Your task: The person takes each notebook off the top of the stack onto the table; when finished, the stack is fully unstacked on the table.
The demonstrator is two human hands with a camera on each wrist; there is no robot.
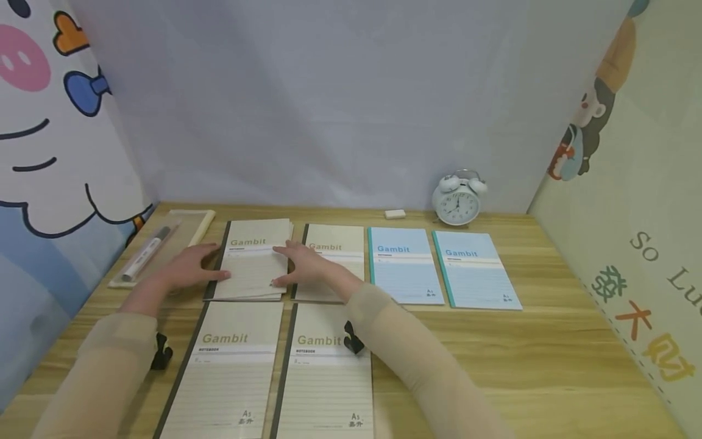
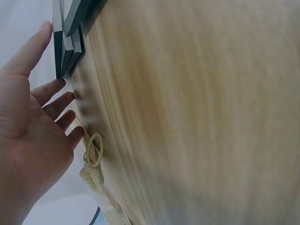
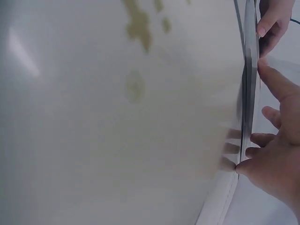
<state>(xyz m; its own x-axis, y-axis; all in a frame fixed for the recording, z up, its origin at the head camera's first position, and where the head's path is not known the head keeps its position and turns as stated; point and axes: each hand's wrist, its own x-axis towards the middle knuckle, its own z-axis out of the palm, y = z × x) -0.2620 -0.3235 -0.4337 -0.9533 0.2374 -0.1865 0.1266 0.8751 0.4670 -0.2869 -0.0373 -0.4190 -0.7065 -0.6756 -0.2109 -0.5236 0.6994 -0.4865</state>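
Observation:
Several cream Gambit notebooks with dark spines lie in a slightly uneven stack (image 1: 249, 268) in the back row. My left hand (image 1: 189, 266) is at the stack's spine side, thumb and fingers spread. In the left wrist view, the left hand (image 2: 35, 112) has fingertips right at the dark notebook spines (image 2: 68, 42). At the stack's opposite edge, my right hand (image 1: 307, 263) reaches with extended fingers, partly covering another cream notebook (image 1: 340, 241). The right wrist view shows the right hand (image 3: 281, 126) with fingertips along the notebook edges (image 3: 251, 89).
Two cream notebooks (image 1: 225, 378) (image 1: 329, 390) lie in front. Two blue notebooks (image 1: 403, 274) (image 1: 477, 277) are at right. Behind them stand a white alarm clock (image 1: 457, 204) and an eraser (image 1: 395, 214). A pencil case (image 1: 181, 244) with a marker (image 1: 147, 253) lies at left.

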